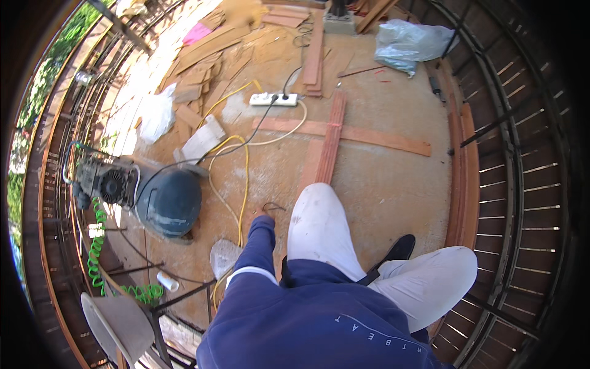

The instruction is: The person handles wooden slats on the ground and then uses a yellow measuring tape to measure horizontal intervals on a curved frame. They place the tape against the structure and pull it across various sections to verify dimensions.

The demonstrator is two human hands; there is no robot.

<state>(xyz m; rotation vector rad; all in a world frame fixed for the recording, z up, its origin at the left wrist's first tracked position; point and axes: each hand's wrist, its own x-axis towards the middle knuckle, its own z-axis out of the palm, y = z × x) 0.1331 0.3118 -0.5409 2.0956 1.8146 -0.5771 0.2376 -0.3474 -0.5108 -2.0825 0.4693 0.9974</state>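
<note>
My left arm reaches down beside my knee, and my left hand (264, 219) shows only in small part beyond the navy sleeve. Its fingers are too hidden to read. Close by it on the floor is a thin dark loop (275, 206), perhaps a wire or cord; whether I touch it I cannot make out. My right hand does not show. Ahead of my knee lies a stack of narrow reddish wooden strips (332, 136), crossing a flat wooden board (386, 139). A yellow cable (247, 178) runs along the floor left of the strips.
A dark air compressor (169, 200) stands at left, with a coiled green hose (96, 246). A white power strip (274, 99) lies ahead. Wood offcuts (203, 77) are scattered far left, a plastic bag (410, 43) far right. Long boards (468, 178) line the right railing.
</note>
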